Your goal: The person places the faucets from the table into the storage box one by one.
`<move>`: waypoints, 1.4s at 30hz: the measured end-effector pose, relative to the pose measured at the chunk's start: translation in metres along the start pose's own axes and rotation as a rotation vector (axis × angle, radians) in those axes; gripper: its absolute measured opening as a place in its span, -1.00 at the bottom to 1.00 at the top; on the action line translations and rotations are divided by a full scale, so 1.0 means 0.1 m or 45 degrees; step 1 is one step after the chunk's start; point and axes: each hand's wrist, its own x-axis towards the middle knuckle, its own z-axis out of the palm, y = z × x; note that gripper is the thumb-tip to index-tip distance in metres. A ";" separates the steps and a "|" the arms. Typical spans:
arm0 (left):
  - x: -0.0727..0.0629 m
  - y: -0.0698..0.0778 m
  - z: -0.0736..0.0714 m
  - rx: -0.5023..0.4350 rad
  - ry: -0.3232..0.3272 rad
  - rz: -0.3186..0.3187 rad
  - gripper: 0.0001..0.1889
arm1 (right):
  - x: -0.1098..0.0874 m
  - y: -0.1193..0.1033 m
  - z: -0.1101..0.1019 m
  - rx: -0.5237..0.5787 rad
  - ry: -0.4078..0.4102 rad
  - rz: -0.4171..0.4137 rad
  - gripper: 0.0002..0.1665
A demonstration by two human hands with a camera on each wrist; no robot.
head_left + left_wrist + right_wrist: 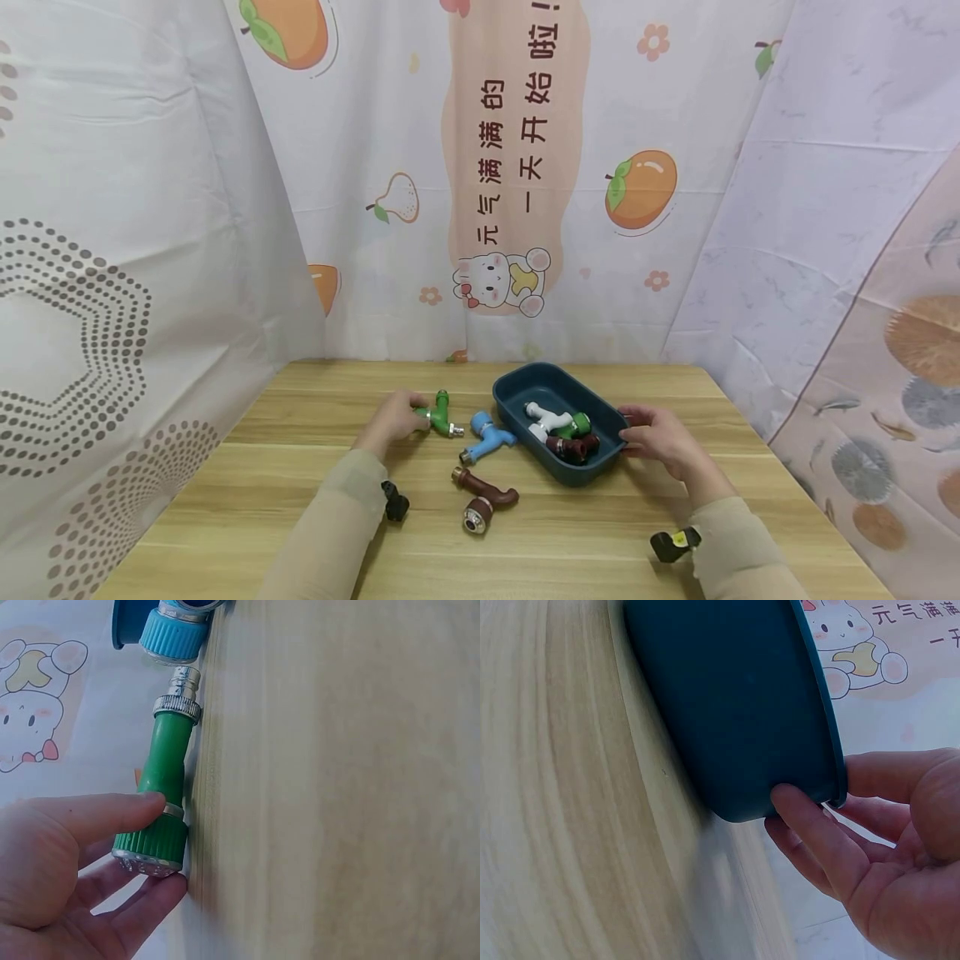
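Observation:
My left hand (pixel 397 418) pinches a green faucet (pixel 441 415) at its ribbed handle end, thumb on top and fingers around the far side. In the left wrist view the green faucet (pixel 166 757) lies at the wooden surface, its metal nozzle pointing away from the hand. My right hand (pixel 660 437) holds the right end of a dark teal plastic basin (pixel 517 433) by its rim and outer wall. In the basin lie a white faucet (pixel 547 417), a green one (pixel 576 426) and a dark red one (pixel 572 450), partly overlapping.
Between the green faucet and the basin lies a blue faucet (pixel 487 437), close to the basin's left wall. Nearer to me is a brown-red faucet (pixel 483 497). The wooden table (pixel 570 542) ends at a printed curtain (pixel 360 283) behind.

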 end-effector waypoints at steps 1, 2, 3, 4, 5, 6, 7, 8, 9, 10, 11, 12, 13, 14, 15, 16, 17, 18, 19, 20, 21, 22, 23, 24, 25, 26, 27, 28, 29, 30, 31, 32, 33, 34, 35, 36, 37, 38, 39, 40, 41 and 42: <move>0.00 0.00 0.00 0.004 0.002 0.001 -0.57 | 0.00 0.00 0.00 -0.001 0.005 0.005 -0.35; 0.00 0.01 0.00 0.013 0.005 0.003 -0.57 | 0.00 -0.01 0.00 -0.001 0.010 0.010 -0.35; 0.00 0.01 0.00 0.020 0.008 0.003 -0.57 | 0.01 -0.01 0.00 -0.002 0.011 0.014 -0.35; 0.00 0.01 0.00 0.027 0.012 0.003 -0.57 | 0.01 -0.01 -0.01 -0.002 0.012 0.018 -0.35; 0.00 0.01 -0.01 0.034 0.016 0.004 -0.57 | 0.01 -0.01 -0.01 -0.008 0.005 0.013 -0.35; 0.00 0.01 -0.01 0.036 0.018 0.003 -0.57 | 0.01 -0.02 -0.01 -0.003 0.011 0.016 -0.35; 0.00 0.01 -0.01 0.039 0.023 0.000 -0.57 | 0.01 -0.02 -0.01 -0.004 0.008 0.014 -0.35; 0.00 0.01 -0.01 0.042 0.025 0.001 -0.58 | 0.01 -0.02 -0.01 -0.002 0.007 0.013 -0.35; 0.00 0.01 -0.01 0.044 0.027 -0.001 -0.58 | 0.01 -0.02 0.00 -0.001 0.004 0.009 -0.35; 0.00 0.01 -0.01 0.045 0.029 -0.003 -0.59 | 0.01 -0.02 -0.01 -0.001 -0.001 0.006 -0.35; 0.00 0.01 -0.02 0.050 0.029 0.003 -0.59 | 0.01 -0.02 0.00 -0.001 -0.004 0.003 -0.35; 0.00 0.01 -0.02 0.055 0.031 0.001 -0.60 | 0.01 -0.02 0.00 0.006 -0.001 0.008 -0.35; 0.01 0.01 -0.03 0.061 0.033 0.001 -0.60 | 0.01 -0.02 0.00 0.006 -0.002 0.006 -0.35; 0.01 0.01 -0.03 0.068 0.034 0.003 -0.60 | 0.02 -0.02 0.00 0.008 -0.003 0.006 -0.35; 0.01 0.01 -0.03 0.074 0.035 0.005 -0.60 | 0.02 -0.02 0.00 0.009 -0.004 0.006 -0.35; 0.02 0.00 -0.03 0.082 0.035 0.009 -0.60 | 0.02 -0.01 0.00 0.008 -0.008 0.004 -0.35; 0.02 0.00 -0.04 0.089 0.036 0.013 -0.60 | 0.01 -0.01 0.00 0.008 -0.008 0.003 -0.35; 0.02 0.00 -0.04 0.092 0.036 0.008 -0.60 | 0.01 -0.02 0.00 0.011 -0.009 0.004 -0.35; 0.02 0.00 -0.04 0.094 0.035 0.009 -0.60 | 0.01 -0.02 0.00 0.013 -0.008 0.007 -0.34; 0.02 0.00 -0.04 0.097 0.038 0.008 -0.60 | 0.01 -0.02 -0.01 0.013 -0.011 0.009 -0.34; 0.02 0.00 -0.04 0.097 0.038 0.006 -0.60 | 0.00 -0.03 -0.01 0.011 -0.015 0.010 -0.34; 0.02 0.00 -0.05 0.099 0.039 0.007 -0.60 | 0.00 -0.03 -0.01 0.009 -0.020 0.008 -0.33; 0.02 0.00 -0.05 0.097 0.041 0.000 -0.61 | 0.00 -0.04 -0.01 0.010 -0.020 0.012 -0.33; 0.02 0.00 -0.05 0.097 0.044 -0.005 -0.61 | 0.00 -0.04 -0.01 0.010 -0.019 0.016 -0.33; 0.02 -0.01 -0.05 0.097 0.048 -0.007 -0.61 | 0.00 -0.04 -0.01 0.007 -0.019 0.017 -0.33; 0.03 -0.02 -0.05 0.099 0.053 -0.009 -0.62 | 0.00 -0.04 -0.01 0.006 -0.020 0.015 -0.33; 0.03 -0.02 -0.05 0.100 0.055 -0.012 -0.62 | 0.00 -0.04 -0.01 0.004 -0.024 0.013 -0.33; 0.03 -0.02 -0.05 0.098 0.058 -0.013 -0.62 | 0.00 -0.04 -0.01 0.006 -0.018 0.015 -0.33; 0.03 -0.02 -0.05 0.092 0.060 -0.019 -0.62 | 0.00 -0.04 -0.01 0.007 -0.014 0.019 -0.34; 0.03 -0.01 -0.05 0.089 0.062 -0.019 -0.62 | 0.00 -0.04 0.00 0.008 -0.010 0.019 -0.34; 0.02 -0.01 -0.05 0.084 0.061 -0.018 -0.62 | 0.00 -0.03 -0.01 0.003 -0.012 0.016 -0.34; 0.02 -0.01 -0.05 0.082 0.063 -0.019 -0.62 | 0.01 -0.03 -0.01 0.002 -0.010 0.016 -0.35; 0.02 0.00 -0.05 0.078 0.065 -0.019 -0.62 | 0.01 -0.02 -0.01 0.001 -0.007 0.015 -0.35; 0.01 0.00 -0.06 0.076 0.067 -0.020 -0.62 | 0.01 -0.02 -0.01 0.002 -0.001 0.015 -0.35; 0.01 0.01 -0.06 0.079 0.069 -0.022 -0.62 | 0.01 -0.01 -0.01 -0.002 -0.003 0.010 -0.35; 0.00 0.02 -0.06 0.081 0.072 -0.021 -0.62 | 0.02 0.00 -0.01 -0.005 -0.004 0.005 -0.35; 0.00 0.02 -0.06 0.082 0.075 -0.022 -0.62 | 0.02 0.00 -0.01 -0.006 -0.003 0.004 -0.35; 0.00 0.03 -0.06 0.084 0.079 -0.023 -0.61 | 0.01 0.00 -0.01 -0.003 0.002 0.004 -0.35; -0.01 0.03 -0.06 0.082 0.082 -0.023 -0.62 | 0.01 0.00 -0.01 0.000 0.005 0.005 -0.36; -0.01 0.04 -0.06 0.080 0.084 -0.025 -0.62 | 0.01 0.00 -0.02 -0.008 -0.002 -0.002 -0.36; -0.01 0.04 -0.07 0.076 0.087 -0.022 -0.62 | 0.01 0.00 -0.01 -0.004 0.001 0.000 -0.36; -0.01 0.05 -0.07 0.071 0.090 -0.020 -0.62 | 0.01 0.00 -0.01 -0.001 0.003 0.003 -0.36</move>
